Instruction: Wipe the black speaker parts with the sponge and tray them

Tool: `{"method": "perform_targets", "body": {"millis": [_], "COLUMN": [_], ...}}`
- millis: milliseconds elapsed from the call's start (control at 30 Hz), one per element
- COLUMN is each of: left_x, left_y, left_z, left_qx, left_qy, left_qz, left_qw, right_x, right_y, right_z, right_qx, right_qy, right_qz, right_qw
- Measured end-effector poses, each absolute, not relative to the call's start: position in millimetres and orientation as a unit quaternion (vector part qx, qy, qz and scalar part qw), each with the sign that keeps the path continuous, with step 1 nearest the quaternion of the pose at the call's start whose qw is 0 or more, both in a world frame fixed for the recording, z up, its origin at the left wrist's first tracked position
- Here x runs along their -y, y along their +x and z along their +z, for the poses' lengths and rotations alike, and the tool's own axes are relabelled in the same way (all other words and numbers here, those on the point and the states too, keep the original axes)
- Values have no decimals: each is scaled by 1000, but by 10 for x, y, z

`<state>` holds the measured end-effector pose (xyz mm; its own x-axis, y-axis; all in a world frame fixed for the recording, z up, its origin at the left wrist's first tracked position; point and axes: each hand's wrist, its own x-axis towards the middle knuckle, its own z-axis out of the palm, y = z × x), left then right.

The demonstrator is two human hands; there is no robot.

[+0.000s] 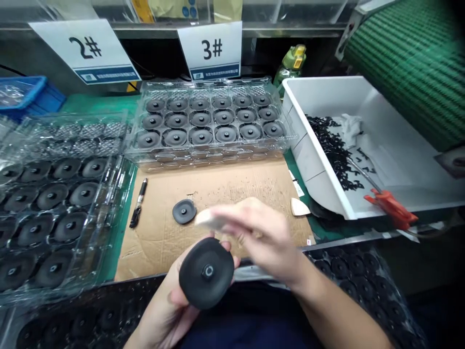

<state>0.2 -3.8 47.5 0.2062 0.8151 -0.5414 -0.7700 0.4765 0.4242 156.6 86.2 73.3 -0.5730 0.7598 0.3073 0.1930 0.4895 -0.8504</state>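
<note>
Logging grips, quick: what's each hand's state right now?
Left hand: closed, holding a black rounded part.
Right hand: closed on a pale piece, too blurred to identify.

The disc (207, 273) is matte black with a grey centre, set against the cream pad (210, 220), the tan cardboard (152, 247) speckled with dark flecks, and the black-and-silver pen (140, 199). The surface (90, 103) is green, the basket (51, 94) blue, and the sign (210, 51) white with black characters above a blue band. The tub (321, 157) is whitish, the bits (329, 148) black, the handle (394, 208) orange-red, and the roll (407, 63) green with darker stripes.
</note>
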Motion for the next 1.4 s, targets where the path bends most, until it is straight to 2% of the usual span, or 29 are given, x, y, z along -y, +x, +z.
{"method": "perform_targets", "body": {"millis": [100, 200, 267, 333, 433, 467, 533, 600, 700, 800, 867, 1000, 1167, 1267, 1400], "left_x": [24, -2, -28, -50, -47, -36, -7, 21, 49, 49, 36, 16, 10, 7, 22], "left_y": [-16, -27, -15, 8, 37, 40, 34, 19, 9, 19, 16, -42, -77, -35, 9], "left_z": [475, 475, 481, 487, 471, 454, 406, 355, 309, 299, 301, 342, 392, 390, 367], "left_qx": [-357, -343, -336, -333, -342, -349, -363, -382, -412, -409, -414, -408, -374, -368, -375], "left_qy": [7, 1, 1, 3, 16, 16, 16, 23, 36, 31, 36, 41, 44, 41, 38], "left_qz": [510, 511, 508, 507, 516, 516, 518, 529, 547, 550, 566, 571, 564, 567, 590], "left_qw": [782, 788, 793, 795, 785, 782, 775, 757, 728, 727, 712, 712, 735, 736, 714], "right_x": [-801, -630, -550, -548, -637, -665, -697, -698, -665, -660, -707, -789, -665, -643, -614], "right_y": [1729, 1849, 1896, 1919, 1895, 1869, 1801, 1732, 1647, 1574, 1556, 1657, 1795, 1769, 1560], "right_z": [276, -197, -328, -215, 291, 476, 758, 882, 869, 763, 628, 138, -371, -166, 495], "right_qx": [691, 734, 757, 750, 731, 754, 830, 867, 859, 837, 804, 711, 730, 723, 728], "right_qy": [-475, -465, -445, -459, -475, -432, -287, -247, -332, -279, -280, -439, -465, -480, -435], "right_qz": [417, 414, 412, 404, 353, 329, 299, 291, 280, 309, 368, 447, 421, 411, 354], "right_qw": [351, 271, 242, 252, 339, 370, 373, 321, 273, 356, 374, 319, 271, 279, 394]}}
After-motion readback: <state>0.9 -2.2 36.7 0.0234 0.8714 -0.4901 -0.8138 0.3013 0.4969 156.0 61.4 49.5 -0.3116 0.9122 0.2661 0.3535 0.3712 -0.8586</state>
